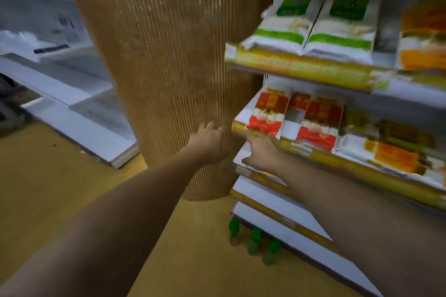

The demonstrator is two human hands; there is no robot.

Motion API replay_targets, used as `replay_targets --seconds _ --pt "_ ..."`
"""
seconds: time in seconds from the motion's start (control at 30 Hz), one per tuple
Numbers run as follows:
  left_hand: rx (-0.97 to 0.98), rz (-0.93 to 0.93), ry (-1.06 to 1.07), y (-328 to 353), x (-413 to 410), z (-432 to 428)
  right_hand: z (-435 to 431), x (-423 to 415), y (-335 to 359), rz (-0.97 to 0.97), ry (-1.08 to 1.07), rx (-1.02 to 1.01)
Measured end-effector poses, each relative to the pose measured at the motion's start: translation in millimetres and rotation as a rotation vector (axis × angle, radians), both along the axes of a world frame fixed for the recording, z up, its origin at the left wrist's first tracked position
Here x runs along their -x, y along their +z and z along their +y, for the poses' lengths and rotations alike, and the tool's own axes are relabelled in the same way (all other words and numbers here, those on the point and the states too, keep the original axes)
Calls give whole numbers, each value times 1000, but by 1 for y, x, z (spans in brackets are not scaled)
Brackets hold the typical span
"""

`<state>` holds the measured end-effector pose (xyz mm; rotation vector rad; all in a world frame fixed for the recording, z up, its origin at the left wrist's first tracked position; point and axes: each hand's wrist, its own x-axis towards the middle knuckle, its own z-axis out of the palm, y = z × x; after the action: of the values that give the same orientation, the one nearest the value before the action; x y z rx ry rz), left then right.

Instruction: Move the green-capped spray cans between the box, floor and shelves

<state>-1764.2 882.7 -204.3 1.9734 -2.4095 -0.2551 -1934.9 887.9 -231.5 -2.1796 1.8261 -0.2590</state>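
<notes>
Currently both arms extend forward toward the end of a retail shelving unit. The right hand [259,152] is at the front edge of the middle shelf [321,159], its fingers reaching up to the lower corner of the leftmost red-and-white packet [266,116]. The frame is motion-blurred, so contact appears to be made, but I cannot tell whether the fingers are closed on the packet or merely touching it. The left hand [208,143] is spread, fingers relaxed and extended, holding nothing; it sits in front of the ribbed tan column [169,55], just left of the shelf end.

Key relation: the packet lies directly above and slightly ahead of the right fingers, standing upright with its long axis vertical and leaning back on the shelf. The right hand is the nearer one; the left is beside the shelf end, apart from the packet.

Materials: the packet is a glossy, flexible plastic pouch, flat and rectangular, with a clear window showing pale contents. A second red-and-white packet [319,123] stands just beside it. The shelf is white sheet metal with a yellow price strip [350,169] along its front edge. Green-and-white pouches [313,17] stand on the shelf above. Green bottles [255,240] stand on the floor [48,188] under the lowest shelf.
</notes>
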Motion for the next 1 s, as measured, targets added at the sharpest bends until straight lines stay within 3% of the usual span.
replay_targets --seconds 0.3,0.63,1.0 --pt "-321 -3 -116 -192 13 -48 -18 19 -181 46 -97 -329" --pt "-526 -6 -273 -446 51 -39 12 71 -422 49 -337 -624" --pt "-482 128 -382 -662 138 -74 -7 128 -633 135 -409 -554"
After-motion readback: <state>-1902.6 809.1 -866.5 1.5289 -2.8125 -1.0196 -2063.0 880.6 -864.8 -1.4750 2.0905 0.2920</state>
